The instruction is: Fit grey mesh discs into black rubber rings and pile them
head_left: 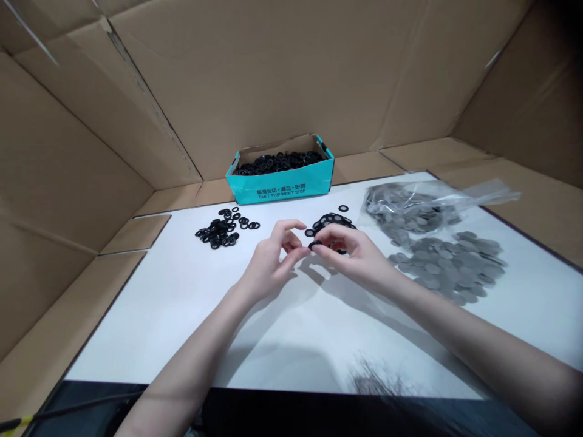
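Cardboard walls [255, 73] rise on three sides of a white table [173, 315], where a person works bare-handed, both forearms reaching in from the near edge. At the back stands a turquoise box [282, 189], open at the top and filled with black rings. To the right lies a clear bag [410, 206] of grey discs, with a loose heap of discs [450, 267] just in front of it. A pile of rings [217, 233] sits left of the hands; a cluster of disc-filled rings [334, 220] lies just behind the right hand [344, 249], one stray [343, 208] beyond it. At center, above the table, the right thumb and fingers pinch a black ring [314, 244]. The left hand [276, 258] meets it with the thumb tip close by, index finger lifted apart; whether it grips the ring cannot be told.
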Demonstrator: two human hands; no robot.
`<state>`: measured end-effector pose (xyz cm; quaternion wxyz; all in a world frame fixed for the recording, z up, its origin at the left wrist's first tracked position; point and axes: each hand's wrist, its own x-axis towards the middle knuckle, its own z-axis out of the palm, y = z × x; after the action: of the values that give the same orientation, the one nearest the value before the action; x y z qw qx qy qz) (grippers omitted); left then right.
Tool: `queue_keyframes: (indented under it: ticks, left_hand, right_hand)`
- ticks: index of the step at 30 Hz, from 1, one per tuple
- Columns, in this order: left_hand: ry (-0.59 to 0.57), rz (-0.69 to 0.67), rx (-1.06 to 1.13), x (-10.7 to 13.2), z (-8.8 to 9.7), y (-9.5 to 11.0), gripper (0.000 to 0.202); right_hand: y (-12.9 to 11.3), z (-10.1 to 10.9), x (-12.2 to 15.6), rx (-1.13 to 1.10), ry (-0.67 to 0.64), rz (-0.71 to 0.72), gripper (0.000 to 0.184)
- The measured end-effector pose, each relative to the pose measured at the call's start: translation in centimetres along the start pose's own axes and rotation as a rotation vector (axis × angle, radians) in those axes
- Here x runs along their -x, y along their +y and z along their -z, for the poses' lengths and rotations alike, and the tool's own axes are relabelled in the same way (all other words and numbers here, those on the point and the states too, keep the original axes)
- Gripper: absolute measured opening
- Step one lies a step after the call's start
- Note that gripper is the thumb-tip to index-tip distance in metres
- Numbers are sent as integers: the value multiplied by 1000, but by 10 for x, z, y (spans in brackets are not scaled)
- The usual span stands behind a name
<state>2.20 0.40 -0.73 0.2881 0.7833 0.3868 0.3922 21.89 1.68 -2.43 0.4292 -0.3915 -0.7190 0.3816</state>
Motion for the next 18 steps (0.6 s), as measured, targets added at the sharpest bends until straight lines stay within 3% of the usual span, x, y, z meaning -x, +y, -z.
queue_keyframes:
  ticks: [7,12,18]
  left_hand:
    - [267,112,-190,-9,22,-16,29]
    - [377,127,-267,-12,40,-36,26]
    - [416,295,-442,-12,53,-52,30]
  right_hand:
    - [15,21,-11,374,308,1,13]
    - [34,37,-18,562,277,14,17]
    - [48,38,-22,625,278,-21,25]
